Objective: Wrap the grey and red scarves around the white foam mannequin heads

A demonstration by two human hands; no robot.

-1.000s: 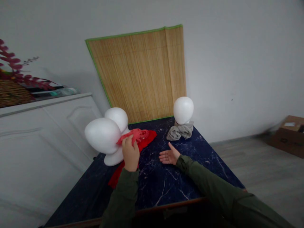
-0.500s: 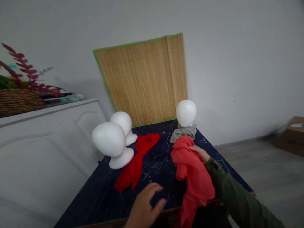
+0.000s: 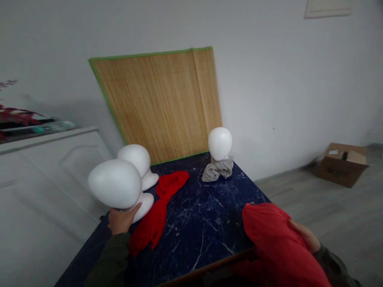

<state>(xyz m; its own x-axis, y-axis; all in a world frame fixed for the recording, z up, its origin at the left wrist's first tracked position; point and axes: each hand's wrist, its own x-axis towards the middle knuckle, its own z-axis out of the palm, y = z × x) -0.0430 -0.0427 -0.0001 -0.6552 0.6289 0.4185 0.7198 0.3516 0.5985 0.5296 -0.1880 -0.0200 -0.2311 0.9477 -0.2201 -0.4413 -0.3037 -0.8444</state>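
Observation:
My left hand [image 3: 122,220] is at the neck of the nearest white mannequin head [image 3: 115,184], its thumb on the near side and the other fingers partly hidden behind. That head leans to the left. A second white mannequin head [image 3: 135,158] stands just behind it. Beside their bases lies a bright red scarf [image 3: 157,215], twisted at the middle. At the lower right my right hand [image 3: 305,236] grips a bunched coral-red scarf [image 3: 278,239], which hangs over the table's front edge. Cloth covers some of its fingers.
The dark blue marbled table [image 3: 191,223] carries a third white mannequin head [image 3: 220,143] at the back right, with a grey scarf [image 3: 218,169] around its base. A bamboo mat [image 3: 158,103] hangs behind. White cabinet [image 3: 72,175] stands left; a cardboard box [image 3: 342,165] is on the floor.
My left hand has gone from the table's front to the nearest mannequin head's neck. My right hand has drawn the coral-red scarf back and to the right. The view has turned right.

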